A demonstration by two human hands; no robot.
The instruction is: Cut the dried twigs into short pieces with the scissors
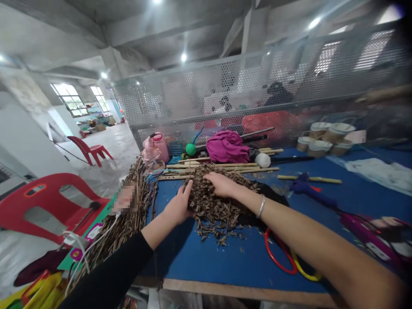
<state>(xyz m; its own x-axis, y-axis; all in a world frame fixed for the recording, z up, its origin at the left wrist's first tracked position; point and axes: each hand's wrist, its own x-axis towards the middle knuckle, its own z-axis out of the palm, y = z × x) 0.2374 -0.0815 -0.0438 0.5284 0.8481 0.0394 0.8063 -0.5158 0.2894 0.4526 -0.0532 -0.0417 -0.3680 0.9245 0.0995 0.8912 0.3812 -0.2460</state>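
A heap of dried brown leaves [212, 210] lies on the blue tabletop, with small loose bits scattered at its front. At the heap's left side is my left hand [178, 204], fingers curled against the leaves and partly hidden by them. My right hand [221, 183] reaches in from the right with its fingers bent into the top of the heap; the fingertips are buried. Beneath the right side of the heap shows a black bag or cloth [273, 193]. A thick bundle of dried stems [137, 206] lies along the table's left edge.
Wooden sticks [225, 165], a magenta cloth [228, 146], a green ball [191, 149] and a pink jug [159, 146] line the back, before a perforated metal screen [193, 94]. Paper cups [322, 139] stand back right. Red-handled [280, 253] loops and a purple tool [370, 236] lie right. A red chair [48, 201] stands left.
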